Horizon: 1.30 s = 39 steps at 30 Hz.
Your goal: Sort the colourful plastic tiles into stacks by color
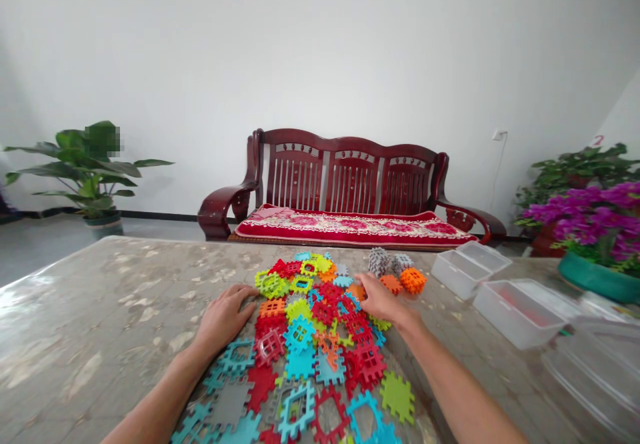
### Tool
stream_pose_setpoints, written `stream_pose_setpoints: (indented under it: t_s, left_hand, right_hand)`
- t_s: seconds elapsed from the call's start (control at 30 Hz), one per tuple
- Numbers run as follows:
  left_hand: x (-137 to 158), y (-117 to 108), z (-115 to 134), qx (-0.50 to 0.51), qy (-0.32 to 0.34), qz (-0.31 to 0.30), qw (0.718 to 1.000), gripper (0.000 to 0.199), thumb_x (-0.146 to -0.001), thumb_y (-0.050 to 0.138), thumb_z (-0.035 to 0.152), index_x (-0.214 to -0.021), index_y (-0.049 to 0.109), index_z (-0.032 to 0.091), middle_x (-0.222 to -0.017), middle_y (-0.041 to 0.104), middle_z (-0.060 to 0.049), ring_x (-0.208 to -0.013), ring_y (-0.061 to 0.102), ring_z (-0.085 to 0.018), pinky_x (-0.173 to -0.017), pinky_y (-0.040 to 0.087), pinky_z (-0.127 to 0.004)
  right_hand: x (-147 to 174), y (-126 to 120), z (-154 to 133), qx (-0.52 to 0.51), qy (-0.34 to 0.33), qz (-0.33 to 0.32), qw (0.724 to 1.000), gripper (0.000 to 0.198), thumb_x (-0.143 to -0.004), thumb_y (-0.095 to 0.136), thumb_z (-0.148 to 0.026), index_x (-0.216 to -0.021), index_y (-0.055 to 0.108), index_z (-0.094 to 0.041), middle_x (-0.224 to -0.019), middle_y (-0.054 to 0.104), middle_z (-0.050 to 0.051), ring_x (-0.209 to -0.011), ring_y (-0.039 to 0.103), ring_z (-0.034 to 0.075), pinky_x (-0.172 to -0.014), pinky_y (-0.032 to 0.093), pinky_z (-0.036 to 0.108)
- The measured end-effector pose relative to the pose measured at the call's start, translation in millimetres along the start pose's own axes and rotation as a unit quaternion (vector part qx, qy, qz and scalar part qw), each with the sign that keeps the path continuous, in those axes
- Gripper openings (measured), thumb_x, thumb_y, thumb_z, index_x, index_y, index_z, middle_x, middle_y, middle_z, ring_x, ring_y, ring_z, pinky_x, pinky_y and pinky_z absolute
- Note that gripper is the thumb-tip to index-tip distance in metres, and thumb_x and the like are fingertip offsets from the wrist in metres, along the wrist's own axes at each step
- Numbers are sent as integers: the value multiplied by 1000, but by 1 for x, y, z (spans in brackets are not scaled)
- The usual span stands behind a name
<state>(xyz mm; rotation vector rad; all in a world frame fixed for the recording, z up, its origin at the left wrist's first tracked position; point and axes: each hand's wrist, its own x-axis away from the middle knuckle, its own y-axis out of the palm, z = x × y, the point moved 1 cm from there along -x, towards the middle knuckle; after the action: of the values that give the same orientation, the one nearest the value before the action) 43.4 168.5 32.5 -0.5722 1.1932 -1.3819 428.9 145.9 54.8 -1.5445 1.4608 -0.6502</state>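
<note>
A heap of flat plastic interlocking tiles [300, 364] with toothed edges lies spread over the table, in red, blue, green, orange and grey. Some have window-like cutouts. At the heap's left edge my left hand [226, 316] rests on the table, fingers stretched out toward a lime green tile [271, 285], holding nothing. On the right side, the fingers of my right hand [377, 297] close on an orange tile [357, 291], partly hidden by them. Beyond that hand stand grouped grey tiles [379, 261] and a stack of orange tiles [413, 281].
Clear plastic boxes [520, 314] stand on the right of the patterned table [115, 317], with a transparent container [600, 371] nearer. A pot of purple flowers [595, 221] is at the far right. Past the table is a wooden bench [350, 171]; a potted plant [95, 171] stands left.
</note>
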Motion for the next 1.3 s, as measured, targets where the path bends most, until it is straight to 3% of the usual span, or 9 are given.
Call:
stream_pose_setpoints:
  t_s: [0.27,0.43,0.53,0.7,0.87,0.97,1.03,1.13,1.3]
  left_hand:
    - [-1,0,0,-5,1,-1,1000,35,-85,48,36,-112,71,30,-123,68,-2,-116,62,-23,-101,45,-35]
    - [-2,0,-1,-13,10,-5,1000,36,-85,47,37,-110,72,28,-121,69,-4,-114,63,-25,-100,46,-37]
    - [-2,0,-2,-17,13,-7,1000,37,-85,47,38,-111,71,29,-121,69,-3,-114,63,-25,-100,46,-35]
    - [-2,-2,0,-21,10,-12,1000,38,-86,45,39,-113,71,28,-123,69,-4,-115,63,-25,-102,45,-35]
    - [-2,-3,2,-15,12,-16,1000,40,-87,44,41,-113,71,26,-122,69,-5,-115,62,-26,-102,46,-38]
    - [-2,-2,1,-15,14,-14,1000,40,-87,44,40,-113,71,26,-122,69,-5,-114,63,-26,-101,47,-38]
    - [-2,-2,0,-17,15,-14,1000,40,-87,44,39,-113,71,26,-122,68,-5,-114,63,-25,-101,46,-38]
    - [-2,-2,0,-21,18,-17,999,39,-87,44,38,-113,71,26,-123,68,-5,-116,62,-25,-103,45,-37]
    - [-2,-3,2,-23,10,-17,1000,39,-87,45,38,-113,71,28,-123,68,-4,-116,63,-24,-102,46,-35]
  right_hand:
    - [9,-1,-3,-78,37,110,990,40,-69,54,-9,-103,72,-22,-100,69,5,-93,64,19,-88,49,30]
    - [19,-21,14,-183,118,275,937,38,-73,52,-25,-106,70,-19,-103,74,7,-88,68,23,-84,53,36]
    - [25,-33,26,-219,145,322,910,39,-70,52,-29,-103,70,-17,-100,74,10,-85,68,24,-82,54,38]
    - [29,-33,31,-298,154,321,885,43,-66,58,-34,-104,69,-16,-94,74,10,-81,68,24,-74,56,37]
    - [31,-13,5,-420,141,233,866,47,-63,68,-39,-104,69,-17,-86,72,6,-75,66,20,-61,54,29]
    - [31,-12,-9,-483,147,211,837,48,-60,73,-38,-104,70,-18,-81,69,3,-67,63,16,-56,52,26]
    - [29,-20,-7,-478,149,254,828,49,-60,74,-38,-104,70,-18,-81,69,2,-66,63,16,-56,52,27]
    - [28,-33,11,-384,172,330,845,48,-61,70,-38,-103,70,-17,-87,71,5,-69,65,19,-57,54,30]
    - [31,-39,48,-279,227,360,861,48,-65,59,-38,-104,70,-14,-99,72,11,-78,69,23,-62,58,32]
